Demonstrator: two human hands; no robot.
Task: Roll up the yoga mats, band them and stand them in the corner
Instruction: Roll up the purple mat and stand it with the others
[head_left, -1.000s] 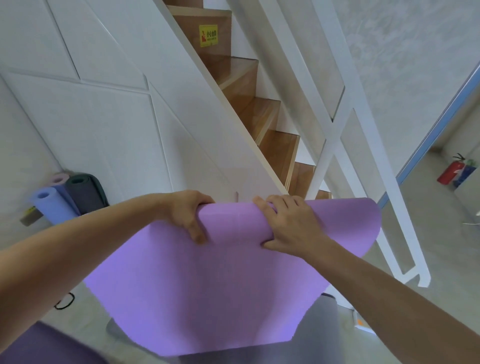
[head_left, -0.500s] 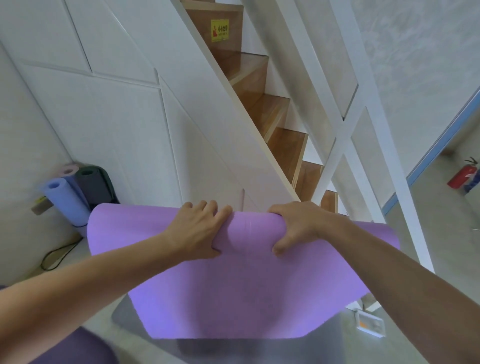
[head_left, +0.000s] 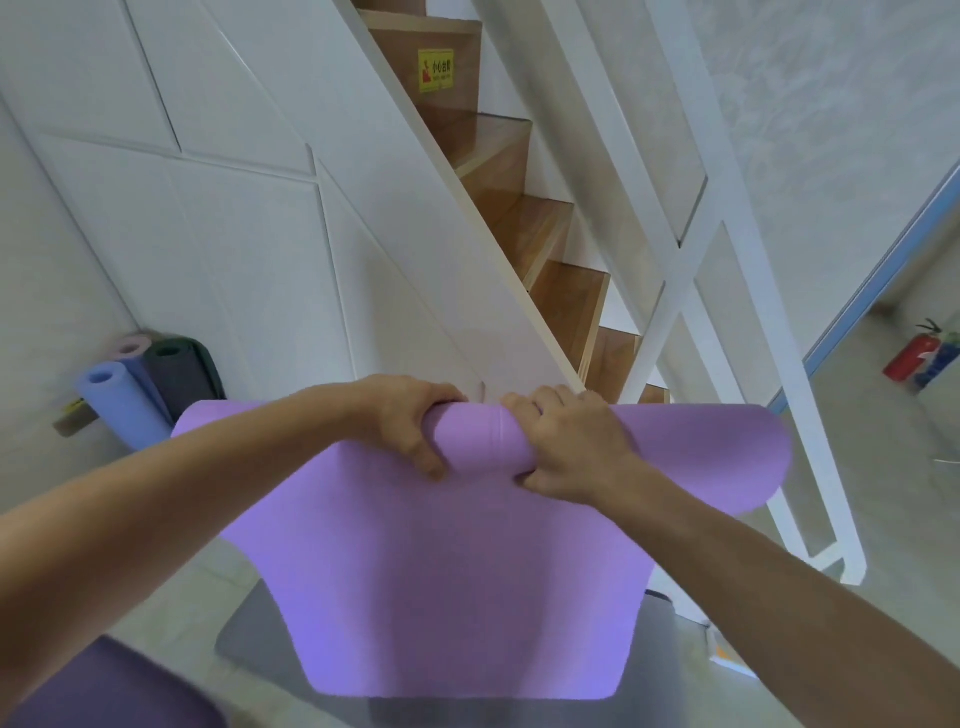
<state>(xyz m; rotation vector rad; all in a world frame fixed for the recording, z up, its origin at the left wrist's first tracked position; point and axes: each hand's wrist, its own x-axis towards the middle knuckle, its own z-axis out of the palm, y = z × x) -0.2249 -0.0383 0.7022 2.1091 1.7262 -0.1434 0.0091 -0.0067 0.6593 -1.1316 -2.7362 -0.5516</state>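
I hold a light purple yoga mat (head_left: 457, 597) up off the floor, its top edge curled into a loose roll. My left hand (head_left: 410, 421) grips the curled edge from the left, thumb in front. My right hand (head_left: 566, 441) grips it close beside, fingers wrapped over the top. The mat's ends flare out wide on both sides and its lower edge hangs free. In the far left corner three rolled mats stand upright: a blue one (head_left: 122, 402), a pink one (head_left: 132, 351) and a dark green one (head_left: 179, 371).
A grey mat (head_left: 254, 629) lies flat on the floor under the hanging one. A darker purple mat (head_left: 114, 686) lies at the bottom left. A wooden staircase (head_left: 540, 244) with a white railing (head_left: 727, 332) rises ahead. A red fire extinguisher (head_left: 906, 353) stands at the far right.
My hands have come closer together on the mat's top edge and curled it tighter. The view has swung slightly, and the mat's ends now flare wider.
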